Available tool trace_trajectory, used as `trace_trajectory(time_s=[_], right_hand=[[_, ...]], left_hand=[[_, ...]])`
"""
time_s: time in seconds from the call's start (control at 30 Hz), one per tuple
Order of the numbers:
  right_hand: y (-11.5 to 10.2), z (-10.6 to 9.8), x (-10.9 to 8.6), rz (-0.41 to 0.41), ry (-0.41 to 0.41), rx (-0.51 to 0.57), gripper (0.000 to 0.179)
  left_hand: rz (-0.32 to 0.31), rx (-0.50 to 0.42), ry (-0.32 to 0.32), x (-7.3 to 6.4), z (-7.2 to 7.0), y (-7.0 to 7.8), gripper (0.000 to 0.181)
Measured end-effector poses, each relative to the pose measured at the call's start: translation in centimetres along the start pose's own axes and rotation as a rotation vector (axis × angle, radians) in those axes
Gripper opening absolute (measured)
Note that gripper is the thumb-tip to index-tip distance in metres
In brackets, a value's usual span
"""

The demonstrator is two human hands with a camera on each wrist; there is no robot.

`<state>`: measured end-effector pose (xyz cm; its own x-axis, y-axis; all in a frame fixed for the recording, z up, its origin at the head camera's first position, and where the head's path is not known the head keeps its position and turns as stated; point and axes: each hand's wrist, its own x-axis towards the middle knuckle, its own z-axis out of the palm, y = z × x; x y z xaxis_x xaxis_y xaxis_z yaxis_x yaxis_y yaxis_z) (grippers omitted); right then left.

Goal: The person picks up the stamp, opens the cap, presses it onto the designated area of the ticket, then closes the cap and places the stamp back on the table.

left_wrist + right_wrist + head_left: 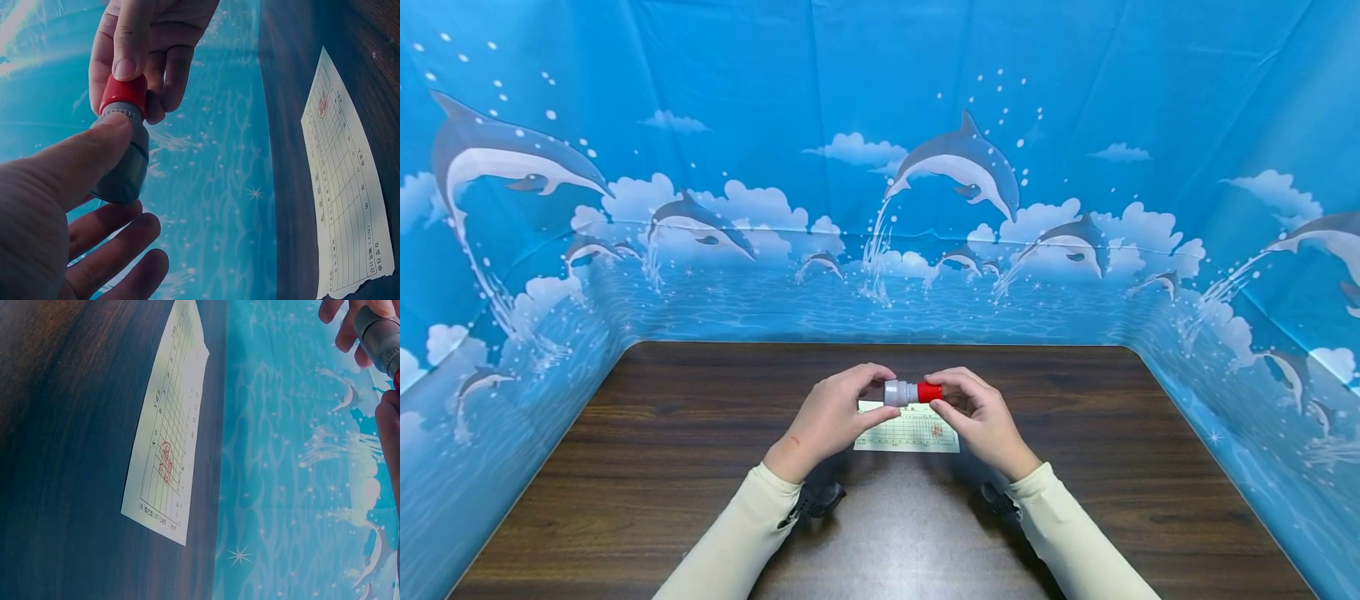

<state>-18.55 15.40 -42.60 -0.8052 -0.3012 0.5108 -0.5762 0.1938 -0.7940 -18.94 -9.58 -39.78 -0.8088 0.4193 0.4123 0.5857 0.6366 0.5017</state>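
Note:
Above the table, both hands hold a small grey stamp (899, 392) with a red cap (929, 392) at its right end. My left hand (831, 417) grips the grey body between thumb and fingers. The red cap is pinched by my right hand (991, 423) with thumb and fingertips. In the left wrist view the cap (125, 92) sits against a ribbed grey collar on the stamp body (122, 178). Below lies a pale green printed form (895, 437), ruled like a receipt, bearing a red stamp mark (166, 462).
The form rests on a dark wood-grain table (700, 417). A blue curtain (760, 100) printed with dolphins stands around its back and sides. Black wrist devices (822, 498) sit below the cream sleeves (737, 525).

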Motion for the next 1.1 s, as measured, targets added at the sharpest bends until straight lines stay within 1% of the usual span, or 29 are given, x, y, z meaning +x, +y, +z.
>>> trace_trajectory(time_s=[0.13,0.27,0.37,0.47,0.63,0.73,0.97,1.1], right_hand=[[0.1,0.0,0.1,-0.027,-0.002,0.048,0.034],[0.2,0.2,0.0,-0.059,0.006,0.081,0.035],[0.2,0.2,0.0,-0.056,0.007,0.108,0.035],[0.0,0.1,0.0,-0.032,0.009,0.12,0.033],[-0.2,0.0,0.0,-0.008,0.009,0.084,0.036],[-0.5,-0.1,0.1,0.003,0.002,0.063,0.035],[-0.8,-0.1,0.0,-0.017,-0.013,0.034,0.04],[-0.8,-0.2,0.0,-0.023,-0.018,0.006,0.038]], left_hand=[[0.012,-0.016,-0.001,0.1,-0.1,0.1,0.044],[0.005,-0.03,0.007,0.2,-0.1,0.2,0.048],[0.007,-0.044,0.026,0.2,0.0,0.3,0.05],[0.027,-0.066,0.048,0.1,0.1,0.3,0.048],[0.062,-0.081,0.051,0.1,0.1,0.3,0.046],[0.072,-0.078,0.049,0.1,0.0,0.2,0.046],[0.078,-0.072,0.048,0.0,0.0,0.1,0.047],[0.096,-0.082,0.046,-0.1,0.0,0.2,0.048]])
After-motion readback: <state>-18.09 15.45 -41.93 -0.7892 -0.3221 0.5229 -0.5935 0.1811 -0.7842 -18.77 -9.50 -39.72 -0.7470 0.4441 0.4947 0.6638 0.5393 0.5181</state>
